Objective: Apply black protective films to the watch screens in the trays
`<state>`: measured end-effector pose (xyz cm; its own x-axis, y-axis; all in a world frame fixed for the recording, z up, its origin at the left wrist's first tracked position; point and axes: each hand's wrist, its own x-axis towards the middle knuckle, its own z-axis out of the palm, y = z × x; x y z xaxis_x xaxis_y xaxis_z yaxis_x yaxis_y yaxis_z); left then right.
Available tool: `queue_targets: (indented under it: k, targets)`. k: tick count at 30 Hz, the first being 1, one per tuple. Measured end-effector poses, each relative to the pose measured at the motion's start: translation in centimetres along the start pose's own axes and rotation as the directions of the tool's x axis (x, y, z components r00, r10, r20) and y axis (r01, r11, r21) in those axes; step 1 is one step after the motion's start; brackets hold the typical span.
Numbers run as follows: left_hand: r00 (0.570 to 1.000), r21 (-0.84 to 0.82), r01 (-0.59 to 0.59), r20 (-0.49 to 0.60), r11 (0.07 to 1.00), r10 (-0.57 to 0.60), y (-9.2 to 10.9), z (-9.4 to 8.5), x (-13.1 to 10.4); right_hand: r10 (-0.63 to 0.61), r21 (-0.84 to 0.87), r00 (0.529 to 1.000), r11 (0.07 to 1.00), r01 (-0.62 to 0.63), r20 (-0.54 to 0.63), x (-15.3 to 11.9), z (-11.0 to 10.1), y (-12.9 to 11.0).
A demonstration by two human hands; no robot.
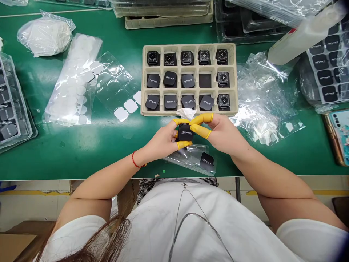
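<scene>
Two bare forearms reach over a green table, with yellow covers on several fingertips. The left hand is clamped on a black, square watch marked "HiFuture", its fingers closed around the left side, top and bottom. The watch is above the table's near edge, just in front of a beige tray. The right hand has thumb and index finger close together at the watch's upper right corner; whether they grip it, I cannot tell. A white cloth shows just beyond the fingertips, against the tray's near edge

Below the hands lies a clear sleeve with a black label at its right end. The tray has three rows of five compartments. The top row and the right column hold watch bodies with round sensors facing up; most others hold black "HiFuture" squares.

To the left are a clear sheet with white stickers and a bag of something white. To the right are crumpled plastic, a tilted bottle and a phone. A red bracelet circles the left wrist
</scene>
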<state>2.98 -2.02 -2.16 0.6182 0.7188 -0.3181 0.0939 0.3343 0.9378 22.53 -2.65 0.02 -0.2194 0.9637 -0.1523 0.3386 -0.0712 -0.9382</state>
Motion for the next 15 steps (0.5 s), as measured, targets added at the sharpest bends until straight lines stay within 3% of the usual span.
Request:
queue_targets:
  k: [4,7,9,13,15]
  targets:
    - [1.000,0.009,0.001,-0.013,1.000,-0.001,-0.1,-0.1,0.1,-0.080,-0.143,0.996,0.987,0.073,-0.043,-0.1,0.1,-0.1]
    - [1.000,-0.016,-0.003,-0.026,1.000,0.003,-0.2,0.0,0.1,-0.258,-0.421,0.957,0.889,0.181,-0.133,0.0,0.2,0.2]
    - [1.000,-0.055,-0.006,-0.016,0.998,0.005,-0.3,0.0,0.1,-0.296,-0.525,0.947,0.830,0.189,-0.127,0.0,0.6,0.4]
    - [1.000,-0.049,-0.012,-0.016,0.999,0.011,-0.4,0.2,0.2,-0.166,-0.398,0.985,0.901,0.173,0.053,-0.1,1.9,0.8]
    - [0.999,-0.018,-0.003,-0.036,1.000,0.002,-0.3,0.2,0.1,-0.123,-0.309,0.991,0.941,0.134,0.054,-0.1,2.2,0.8]
